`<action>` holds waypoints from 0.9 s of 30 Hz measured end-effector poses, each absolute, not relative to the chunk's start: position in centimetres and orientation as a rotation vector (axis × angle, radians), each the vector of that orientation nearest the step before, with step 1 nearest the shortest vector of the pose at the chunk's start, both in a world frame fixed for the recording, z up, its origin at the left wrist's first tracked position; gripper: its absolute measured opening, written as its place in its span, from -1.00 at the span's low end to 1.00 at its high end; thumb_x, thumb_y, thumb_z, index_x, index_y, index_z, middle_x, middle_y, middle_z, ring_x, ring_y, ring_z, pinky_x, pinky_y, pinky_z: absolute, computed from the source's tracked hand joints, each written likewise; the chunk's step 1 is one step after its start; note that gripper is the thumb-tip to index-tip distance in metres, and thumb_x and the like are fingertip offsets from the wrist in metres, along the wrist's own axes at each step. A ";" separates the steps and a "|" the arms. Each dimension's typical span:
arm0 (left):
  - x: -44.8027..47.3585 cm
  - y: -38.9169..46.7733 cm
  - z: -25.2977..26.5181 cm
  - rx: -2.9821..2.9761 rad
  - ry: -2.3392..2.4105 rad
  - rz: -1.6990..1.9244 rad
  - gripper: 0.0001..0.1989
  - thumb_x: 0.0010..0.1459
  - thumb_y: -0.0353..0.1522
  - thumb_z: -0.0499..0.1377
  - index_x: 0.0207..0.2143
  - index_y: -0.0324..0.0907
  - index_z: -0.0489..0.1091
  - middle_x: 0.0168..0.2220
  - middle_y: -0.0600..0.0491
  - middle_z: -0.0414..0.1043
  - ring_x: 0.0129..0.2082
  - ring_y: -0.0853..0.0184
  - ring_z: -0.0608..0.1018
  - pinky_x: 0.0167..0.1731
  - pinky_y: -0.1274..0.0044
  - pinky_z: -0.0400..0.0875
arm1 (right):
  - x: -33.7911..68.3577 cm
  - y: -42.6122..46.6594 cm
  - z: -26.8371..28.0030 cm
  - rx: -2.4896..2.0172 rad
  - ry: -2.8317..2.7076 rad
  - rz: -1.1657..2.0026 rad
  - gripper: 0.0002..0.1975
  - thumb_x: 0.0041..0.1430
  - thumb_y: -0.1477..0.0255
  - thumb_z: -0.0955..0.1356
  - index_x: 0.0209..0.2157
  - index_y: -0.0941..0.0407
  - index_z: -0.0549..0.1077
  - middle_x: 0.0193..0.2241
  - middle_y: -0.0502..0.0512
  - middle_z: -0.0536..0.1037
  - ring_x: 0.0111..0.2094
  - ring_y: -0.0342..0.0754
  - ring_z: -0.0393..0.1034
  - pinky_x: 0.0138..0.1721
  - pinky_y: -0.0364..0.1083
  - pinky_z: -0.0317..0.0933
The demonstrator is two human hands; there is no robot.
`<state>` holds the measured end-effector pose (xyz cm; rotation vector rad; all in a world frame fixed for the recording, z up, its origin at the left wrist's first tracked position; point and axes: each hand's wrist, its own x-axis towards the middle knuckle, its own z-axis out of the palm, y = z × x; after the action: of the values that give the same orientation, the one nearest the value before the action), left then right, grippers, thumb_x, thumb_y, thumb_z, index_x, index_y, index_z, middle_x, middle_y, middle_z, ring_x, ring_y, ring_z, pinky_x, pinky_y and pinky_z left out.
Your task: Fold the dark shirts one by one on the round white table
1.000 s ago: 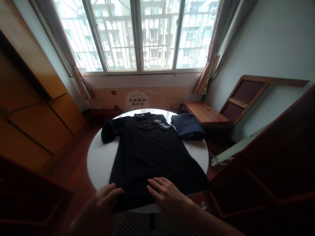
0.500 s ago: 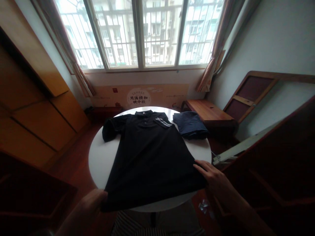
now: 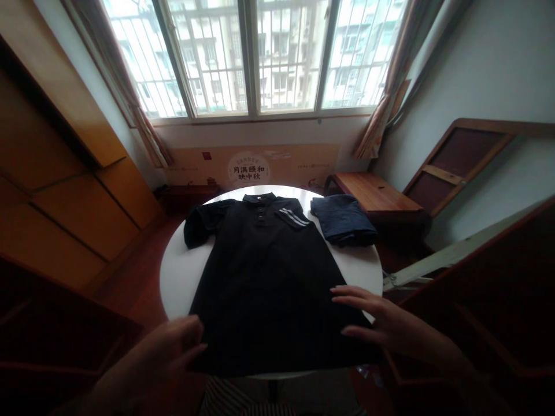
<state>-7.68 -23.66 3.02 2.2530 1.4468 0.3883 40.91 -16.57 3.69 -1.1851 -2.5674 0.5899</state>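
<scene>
A black polo shirt lies spread on a round white table, collar toward the window and hem toward me. Its left sleeve lies out to the side, while the striped right sleeve is turned in over the chest. My right hand is over the shirt's lower right edge with its fingers spread. At the lower left corner of the shirt is my left hand, its fingers bent and the thumb apart from them, with no cloth visibly gripped. Folded dark blue clothing sits on the table's right side.
A low wooden table stands beyond the table at right, near a leaning wooden frame. Wooden cabinets line the left side. Dark wooden furniture flanks me on both sides. The window is ahead.
Both hands have let go of the shirt's hem corners and moved slightly inward over it, fingers now apart. The shirt's hem lies lower and flatter. The view has shifted a little.
</scene>
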 end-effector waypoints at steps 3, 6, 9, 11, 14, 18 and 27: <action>-4.4 -16.5 4.5 2.391 1.352 0.525 -0.84 0.28 -0.28 0.10 -0.32 -0.17 0.35 -0.39 0.09 0.38 -0.42 0.39 0.43 -0.37 0.57 0.35 | 35.6 -10.7 4.0 -1.064 -2.504 0.565 -0.63 0.31 0.25 0.32 0.07 0.09 0.48 0.08 0.22 0.50 0.11 0.09 0.40 0.16 0.07 0.28; -0.6 -7.6 4.2 2.477 1.330 0.666 -0.82 0.30 -0.26 0.11 -0.17 -0.18 0.38 -0.18 -0.01 0.44 -0.21 0.31 0.50 -0.12 0.49 0.40 | 29.7 -4.2 1.9 -0.987 -2.546 0.495 -0.64 0.33 0.36 0.29 0.10 0.15 0.45 0.06 0.25 0.51 0.10 0.07 0.41 0.17 0.04 0.25; 2.3 -0.4 1.9 2.492 1.484 0.659 -0.69 0.34 -0.27 0.05 0.02 -0.23 0.38 0.04 -0.14 0.41 0.06 0.21 0.46 0.12 0.39 0.29 | 25.4 1.1 -0.5 -1.091 -2.631 0.406 -0.57 0.35 0.41 0.26 0.20 0.21 0.35 0.20 0.31 0.37 0.25 0.08 0.22 0.25 0.04 0.11; 3.2 2.2 -0.2 2.449 1.648 0.541 -0.58 0.37 -0.22 0.01 0.17 -0.23 0.31 0.22 -0.19 0.28 0.25 0.12 0.30 0.23 0.26 0.17 | 24.2 3.6 -1.6 -1.250 -2.658 0.312 -0.52 0.38 0.34 0.23 0.25 0.23 0.28 0.29 0.34 0.24 0.32 0.15 0.07 0.29 0.12 0.01; 3.3 3.4 -3.0 2.416 1.753 0.343 -0.45 0.38 -0.11 -0.05 0.30 -0.16 0.16 0.38 -0.16 0.03 0.38 0.04 0.06 0.29 0.06 -0.04 | 24.3 6.1 -2.1 -1.490 -2.621 0.194 -0.43 0.41 0.18 0.16 0.30 0.21 0.21 0.34 0.38 0.12 0.35 0.27 -0.03 0.26 0.22 -0.03; 2.7 3.1 -4.5 2.462 1.735 0.278 -0.38 0.37 -0.03 -0.11 0.35 -0.10 0.08 0.41 -0.09 -0.07 0.41 0.07 -0.01 0.31 0.07 -0.13 | 26.5 8.3 -1.0 -1.665 -2.509 -0.051 -0.52 0.39 0.26 0.16 0.22 0.19 0.31 0.32 0.42 0.13 0.31 0.30 0.00 0.23 0.25 -0.05; 2.8 3.3 -4.9 2.495 1.735 0.314 -0.36 0.36 -0.02 -0.13 0.36 -0.13 0.08 0.41 -0.09 -0.05 0.40 0.06 -0.01 0.31 0.07 -0.11 | 30.4 13.7 1.8 -2.070 -1.998 0.072 -0.50 0.19 0.36 0.38 0.13 0.26 0.35 -0.04 0.46 0.50 0.05 0.28 0.35 0.06 0.14 0.15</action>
<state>2.78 3.34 -4.94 2.4953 1.7348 0.3143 30.38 13.73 1.81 -2.0704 -1.9984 0.0724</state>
